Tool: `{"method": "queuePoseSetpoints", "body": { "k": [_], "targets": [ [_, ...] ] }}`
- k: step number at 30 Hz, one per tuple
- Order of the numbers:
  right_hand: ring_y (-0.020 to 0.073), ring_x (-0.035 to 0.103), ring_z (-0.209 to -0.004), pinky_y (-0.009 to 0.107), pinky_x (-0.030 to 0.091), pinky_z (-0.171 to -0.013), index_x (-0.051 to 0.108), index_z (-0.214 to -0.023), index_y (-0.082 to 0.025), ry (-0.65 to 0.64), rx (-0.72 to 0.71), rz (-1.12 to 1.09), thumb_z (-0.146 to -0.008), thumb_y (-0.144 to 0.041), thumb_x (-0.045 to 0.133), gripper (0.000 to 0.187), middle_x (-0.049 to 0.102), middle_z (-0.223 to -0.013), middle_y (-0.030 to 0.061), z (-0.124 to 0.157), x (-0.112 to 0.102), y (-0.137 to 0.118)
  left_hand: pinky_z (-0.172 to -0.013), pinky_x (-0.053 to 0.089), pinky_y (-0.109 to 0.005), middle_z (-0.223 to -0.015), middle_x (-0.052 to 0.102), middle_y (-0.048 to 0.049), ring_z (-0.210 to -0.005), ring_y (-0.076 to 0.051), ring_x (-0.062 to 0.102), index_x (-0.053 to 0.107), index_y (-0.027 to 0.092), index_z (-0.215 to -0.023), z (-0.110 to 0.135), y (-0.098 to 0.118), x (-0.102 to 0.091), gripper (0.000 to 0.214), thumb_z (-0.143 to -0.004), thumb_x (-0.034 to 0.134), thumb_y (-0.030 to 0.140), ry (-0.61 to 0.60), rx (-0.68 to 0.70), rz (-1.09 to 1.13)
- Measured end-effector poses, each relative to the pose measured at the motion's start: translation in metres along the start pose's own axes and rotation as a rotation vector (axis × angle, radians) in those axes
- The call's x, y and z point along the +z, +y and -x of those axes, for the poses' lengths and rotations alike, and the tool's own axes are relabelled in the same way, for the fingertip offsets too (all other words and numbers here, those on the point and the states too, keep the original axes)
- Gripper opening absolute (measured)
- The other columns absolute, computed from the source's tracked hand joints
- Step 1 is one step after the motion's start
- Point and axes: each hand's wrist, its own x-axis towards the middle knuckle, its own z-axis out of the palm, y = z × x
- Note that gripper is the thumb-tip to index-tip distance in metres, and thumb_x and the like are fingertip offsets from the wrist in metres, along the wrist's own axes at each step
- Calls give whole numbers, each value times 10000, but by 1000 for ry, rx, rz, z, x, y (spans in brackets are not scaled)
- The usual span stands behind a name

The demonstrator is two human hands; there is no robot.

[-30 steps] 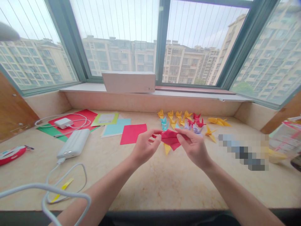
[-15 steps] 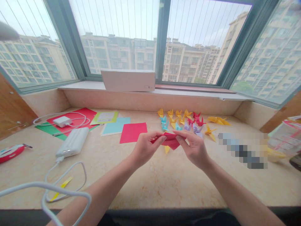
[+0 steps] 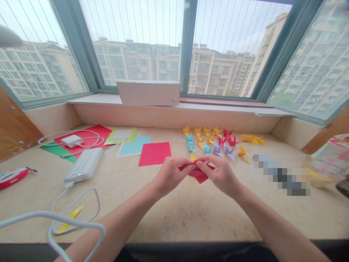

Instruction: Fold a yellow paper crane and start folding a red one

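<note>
While the left hand point(image 3: 170, 175) and right hand point(image 3: 219, 175) each pinch the folded red paper point(image 3: 199, 177) between thumb and fingers, its long axis runs crosswise between both grips, above the counter point(image 3: 174, 214) at frame centre.

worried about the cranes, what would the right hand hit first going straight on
The right hand meets the folded red paper first, then probably the left hand; the origami cranes look off that line.

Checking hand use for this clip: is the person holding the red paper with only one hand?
No, the left hand and the right hand both pinch the folded red paper.
</note>
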Motion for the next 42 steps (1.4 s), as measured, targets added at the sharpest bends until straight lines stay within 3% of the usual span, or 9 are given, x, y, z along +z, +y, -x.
{"method": "queuePoseSetpoints", "body": {
  "k": [4,8,13,17,26,33,42],
  "targets": [
    [194,664,-746,300,513,-681,704,-801,-210,-12,-11,71,-897,-325,610,178,732,-780,29,0,2,-3,-546,413,-195,-674,734,-3,-589,-126,622,770,176,-829,1,0,2,228,-897,584,289,-56,31,-57],
    [190,648,-705,306,496,-668,713,-778,-202,47,27,101,-904,-340,595,221,731,-740,30,0,4,-5,-524,387,-194,-630,712,7,-553,-113,592,765,170,-801,1,1,4,224,-888,595,286,-35,22,-77],
    [203,707,-762,304,553,-679,743,-957,-191,-20,172,-110,-868,-392,642,242,772,-860,52,-5,-3,-3,-524,430,-199,-657,731,-23,-576,-134,631,762,155,-811,-2,0,1,219,-878,602,289,52,-70,50],
    [218,725,-806,323,567,-729,764,-952,-191,-67,229,-207,-851,-392,659,249,784,-901,67,-10,-11,-1,-524,460,-212,-643,726,-55,-554,-142,638,751,127,-817,-5,-2,-1,252,-874,611,328,114,-189,211],
    [229,722,-784,333,558,-738,779,-895,-193,44,265,-206,-833,-413,667,255,787,-858,58,-11,-11,2,-523,479,-220,-694,731,-77,-567,-146,645,734,109,-907,-6,-1,-3,308,-875,610,389,39,-236,344],
    [222,715,-762,333,563,-716,738,-917,-165,148,276,-269,-832,-467,666,322,772,-839,77,-15,-14,16,-613,524,-230,-688,724,-69,-631,-154,680,708,105,-904,-8,0,-5,294,-859,640,388,152,-231,404],
    [236,711,-763,361,566,-723,717,-936,-166,231,237,-198,-837,-494,655,348,760,-857,90,-14,-12,18,-652,545,-253,-819,759,-92,-703,-178,703,727,124,-935,-8,-3,-3,272,-822,690,368,138,-204,376]
  ]
}}
